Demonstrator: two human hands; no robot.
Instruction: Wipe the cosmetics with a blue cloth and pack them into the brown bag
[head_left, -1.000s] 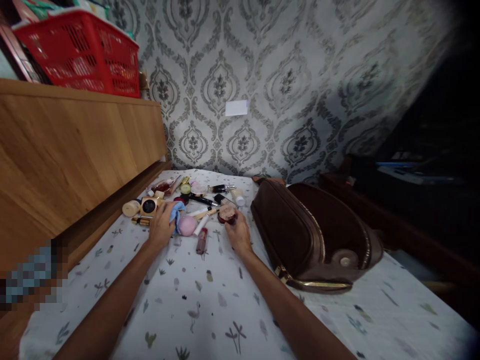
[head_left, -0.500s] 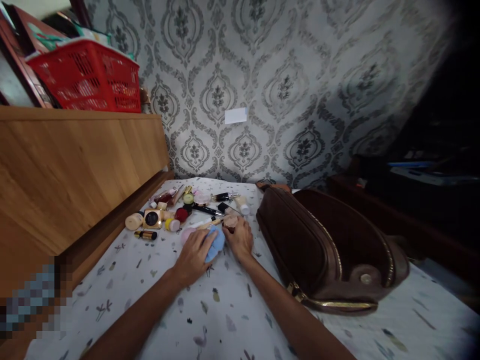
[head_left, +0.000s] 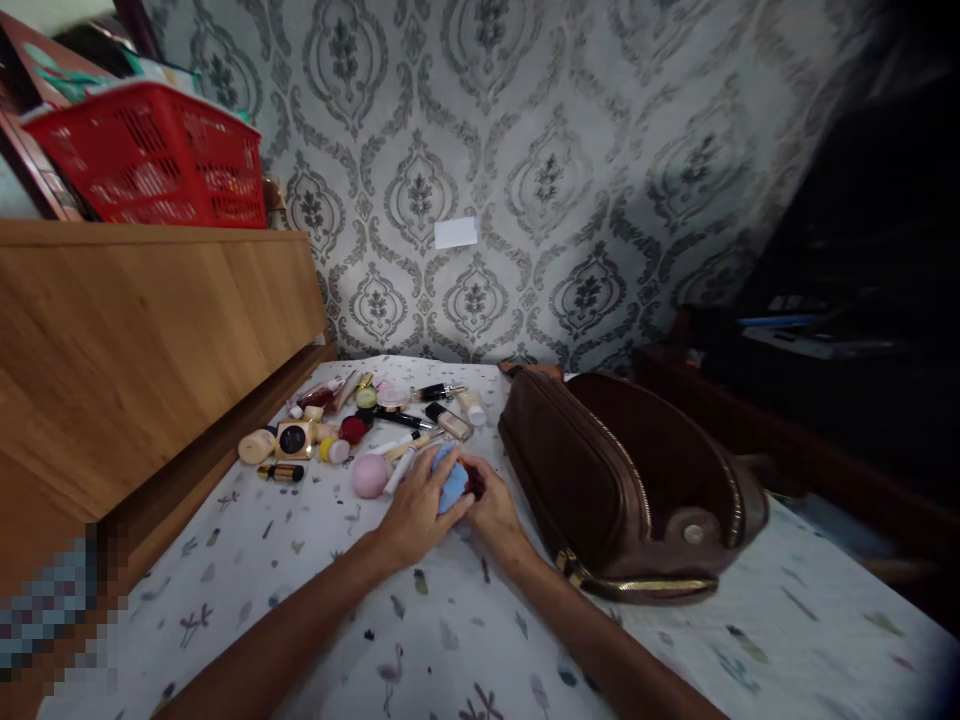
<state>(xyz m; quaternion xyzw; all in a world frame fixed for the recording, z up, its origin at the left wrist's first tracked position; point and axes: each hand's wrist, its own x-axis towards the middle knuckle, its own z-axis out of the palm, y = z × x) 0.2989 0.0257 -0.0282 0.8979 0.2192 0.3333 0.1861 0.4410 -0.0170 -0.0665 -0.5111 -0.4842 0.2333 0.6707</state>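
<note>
Blue cloth in one hand, small dark thing in the other, right beside the bag

So the patterned wall [head_left: 487,120] filled everything behind the bag [head_left: 562,460], and a white printed sheet [head_left: 337,650] was spread underneath it. The wooden cabinet [head_left: 150,340] stood well off to the bag's left. The bag itself was brown, unzipped and gaping, pretty dark inside. A red basket [head_left: 142,150] sat up on the cabinet, left of the bag and higher than it.

Both hands were just left of the bag, close together. The left hand [head_left: 416,508] was grasping the blue cloth [head_left: 452,490], fingers bent over it. The right hand [head_left: 493,510], the nearer one to the bag, had its fingers curled round a dark red thing [head_left: 473,482], mostly hidden, so I couldn't tell what it was or how tight the grip was. The cloth was right up against it.

Further left of the bag was a loose spread of makeup: a gold box [head_left: 294,438], a beige tub [head_left: 256,446] and, closer to the bag, a pink ball [head_left: 370,475]. A pale tube [head_left: 472,408] lay near the bag's far left end.
</note>
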